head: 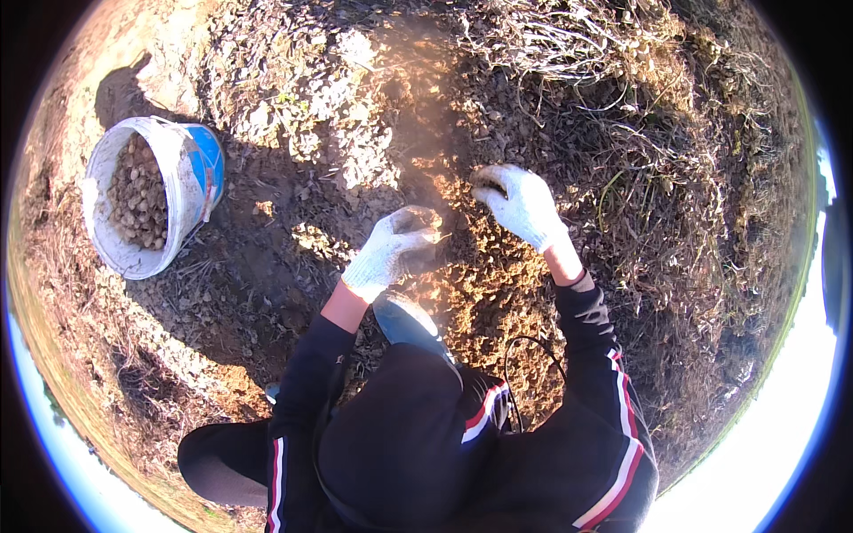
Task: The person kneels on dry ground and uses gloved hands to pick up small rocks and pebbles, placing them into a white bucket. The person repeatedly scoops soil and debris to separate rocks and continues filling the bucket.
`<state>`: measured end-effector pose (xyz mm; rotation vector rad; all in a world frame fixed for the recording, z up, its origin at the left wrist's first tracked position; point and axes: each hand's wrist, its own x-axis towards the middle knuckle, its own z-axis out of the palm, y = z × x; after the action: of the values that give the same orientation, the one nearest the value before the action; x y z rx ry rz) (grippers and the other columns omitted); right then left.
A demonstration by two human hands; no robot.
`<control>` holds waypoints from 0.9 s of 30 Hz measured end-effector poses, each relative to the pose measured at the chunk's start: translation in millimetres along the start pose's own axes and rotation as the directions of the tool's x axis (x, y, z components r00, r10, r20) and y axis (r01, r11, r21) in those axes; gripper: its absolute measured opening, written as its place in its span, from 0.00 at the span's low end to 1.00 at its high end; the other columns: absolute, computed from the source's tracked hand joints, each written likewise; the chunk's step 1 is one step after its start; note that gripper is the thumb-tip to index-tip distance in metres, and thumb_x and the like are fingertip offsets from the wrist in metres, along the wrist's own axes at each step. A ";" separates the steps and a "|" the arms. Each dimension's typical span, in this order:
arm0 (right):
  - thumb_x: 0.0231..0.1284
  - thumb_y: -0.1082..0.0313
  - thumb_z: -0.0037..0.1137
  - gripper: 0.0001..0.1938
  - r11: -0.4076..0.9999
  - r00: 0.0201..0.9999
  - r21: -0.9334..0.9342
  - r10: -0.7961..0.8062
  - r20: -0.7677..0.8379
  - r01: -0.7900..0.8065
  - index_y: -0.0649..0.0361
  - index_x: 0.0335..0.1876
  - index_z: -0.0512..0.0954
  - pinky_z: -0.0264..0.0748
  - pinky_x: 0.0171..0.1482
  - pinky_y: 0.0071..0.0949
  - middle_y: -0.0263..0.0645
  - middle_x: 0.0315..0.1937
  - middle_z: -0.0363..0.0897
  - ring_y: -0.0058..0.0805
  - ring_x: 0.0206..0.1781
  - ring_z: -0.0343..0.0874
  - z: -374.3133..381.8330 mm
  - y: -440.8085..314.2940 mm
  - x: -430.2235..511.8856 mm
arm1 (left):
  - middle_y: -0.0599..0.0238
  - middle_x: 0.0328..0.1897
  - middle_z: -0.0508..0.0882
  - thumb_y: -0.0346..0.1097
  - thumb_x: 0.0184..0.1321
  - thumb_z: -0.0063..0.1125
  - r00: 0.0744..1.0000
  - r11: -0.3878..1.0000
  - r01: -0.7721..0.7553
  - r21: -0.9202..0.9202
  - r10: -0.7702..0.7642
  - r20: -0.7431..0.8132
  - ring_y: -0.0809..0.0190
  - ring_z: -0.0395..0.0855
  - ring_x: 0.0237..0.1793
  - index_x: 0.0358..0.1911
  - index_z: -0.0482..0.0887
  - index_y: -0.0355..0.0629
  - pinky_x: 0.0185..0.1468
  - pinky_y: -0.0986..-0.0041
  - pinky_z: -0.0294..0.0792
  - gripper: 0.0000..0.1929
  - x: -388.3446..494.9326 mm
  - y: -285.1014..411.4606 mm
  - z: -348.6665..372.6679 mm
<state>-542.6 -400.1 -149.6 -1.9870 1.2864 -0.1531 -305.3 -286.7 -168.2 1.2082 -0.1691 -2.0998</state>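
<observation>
My left hand (393, 250), in a white knitted glove, hovers over or touches the loose brown soil (493, 273). Its fingers curve towards the thumb, and a hazy smear in the picture blurs the fingertips. Farther right and a little forward is my right hand (523, 203), gloved the same way. Its fingers are bent, with a dark gap beside the thumb. Whether either hand holds anything small is not clear. To the left, a white plastic bucket (173, 153) with a blue printed side leans towards me. Many small, rounded brown pods or nuts (138, 193) lie inside it.
Dried uprooted plants (566, 50) with pale stems lie in a heap at the upper right. Dry leaf litter (680, 266) covers the ground on the right. A blue-grey shoe or boot (406, 320) shows below my left wrist. A thin dark cord (533, 338) loops near my right forearm.
</observation>
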 end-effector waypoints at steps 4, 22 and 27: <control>0.67 0.51 0.63 0.18 0.918 0.970 -0.396 -0.086 -0.229 -0.012 0.47 0.58 0.85 0.78 0.64 0.44 0.44 0.63 0.81 0.51 0.63 0.80 15.9 43.5 81.9 | 0.70 0.40 0.85 0.36 0.69 0.67 0.996 0.999 -0.018 -0.032 0.020 0.089 0.75 0.80 0.30 0.55 0.82 0.40 0.27 0.85 0.67 0.15 11.8 9.4 -12.0; 0.60 0.64 0.68 0.16 0.971 0.986 -0.235 -0.071 -0.152 0.033 0.54 0.54 0.87 0.74 0.71 0.42 0.40 0.62 0.84 0.45 0.70 0.77 -6.7 23.4 6.5 | 0.76 0.26 0.81 0.47 0.73 0.65 0.970 0.993 0.018 0.116 0.011 -0.245 0.78 0.74 0.18 0.44 0.85 0.47 0.18 0.85 0.60 0.12 1.7 30.8 -2.7; 0.70 0.61 0.56 0.18 0.910 0.969 -0.356 -0.244 -0.044 0.213 0.53 0.62 0.82 0.73 0.70 0.44 0.40 0.65 0.80 0.46 0.70 0.75 37.7 39.9 87.9 | 0.77 0.26 0.83 0.42 0.74 0.64 0.612 0.782 -0.304 0.544 0.598 -0.518 0.78 0.76 0.18 0.47 0.88 0.44 0.18 0.84 0.61 0.10 -63.4 122.4 -31.3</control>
<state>-511.4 -461.5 -227.1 -2.4611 1.1936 -0.1320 -198.0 -331.7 -87.8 1.8658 -0.5445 -1.0879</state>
